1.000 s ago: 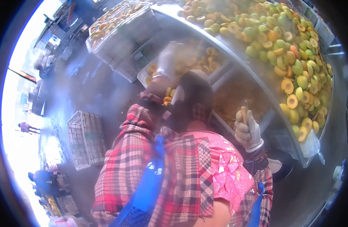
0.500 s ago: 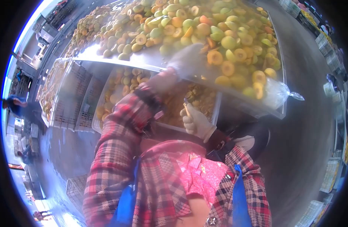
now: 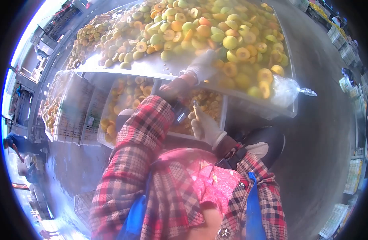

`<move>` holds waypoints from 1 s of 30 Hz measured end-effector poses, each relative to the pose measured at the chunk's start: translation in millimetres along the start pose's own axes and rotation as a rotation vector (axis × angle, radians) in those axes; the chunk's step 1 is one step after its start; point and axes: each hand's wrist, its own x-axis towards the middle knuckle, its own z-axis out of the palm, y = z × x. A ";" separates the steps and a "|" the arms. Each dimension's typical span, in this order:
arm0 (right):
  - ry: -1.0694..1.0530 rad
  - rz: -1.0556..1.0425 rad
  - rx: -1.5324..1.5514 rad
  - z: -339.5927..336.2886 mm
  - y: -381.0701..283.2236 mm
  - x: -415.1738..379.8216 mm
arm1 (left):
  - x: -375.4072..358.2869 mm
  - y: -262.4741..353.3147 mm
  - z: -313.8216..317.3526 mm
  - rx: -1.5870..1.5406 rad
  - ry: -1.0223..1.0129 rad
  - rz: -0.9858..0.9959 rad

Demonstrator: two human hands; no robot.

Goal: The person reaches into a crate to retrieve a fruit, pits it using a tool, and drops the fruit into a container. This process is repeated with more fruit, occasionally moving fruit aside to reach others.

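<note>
Since half a second ago the left hand [image 3: 204, 66] has drawn back a little on the fruit [image 3: 232, 42] heaped at the table's [image 3: 152, 68] near edge; its fingers are blurred, perhaps closed on one. The right hand [image 3: 206, 128] stays clamped on a knife [image 3: 196, 110]. No writing is legible.

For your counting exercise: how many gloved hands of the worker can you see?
2. The left hand reaches into the fruit pile on the table; the right hand holds a small knife below the table edge.
</note>
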 end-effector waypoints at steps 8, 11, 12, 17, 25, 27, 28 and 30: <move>0.196 -0.342 -0.123 2.9 -3.0 -7.9 | -41.1 -14.0 -6.8 -1.635 0.326 -0.175; 0.257 -0.696 -0.547 1.8 -17.4 -22.9 | -57.7 -22.1 -1.9 -1.829 0.407 -0.203; 0.311 -0.732 -0.639 4.9 -23.1 -24.0 | -62.6 -25.2 0.2 -1.987 0.389 -0.200; 0.326 -0.960 -0.989 4.9 -42.3 -22.0 | -93.9 -25.4 25.0 -1.114 0.465 0.011; 0.413 -0.913 -1.097 19.1 -49.3 -31.9 | -118.0 -0.5 13.9 -1.849 0.310 -0.271; 0.429 -0.934 -1.086 18.0 -50.6 -29.4 | -117.4 2.7 15.1 -1.836 0.317 -0.275; 0.407 -0.911 -1.059 19.0 -51.1 -29.9 | -118.6 4.2 15.3 -1.839 0.326 -0.296; 0.388 -0.888 -1.031 21.3 -49.4 -28.8 | -119.3 5.4 14.8 -1.842 0.332 -0.317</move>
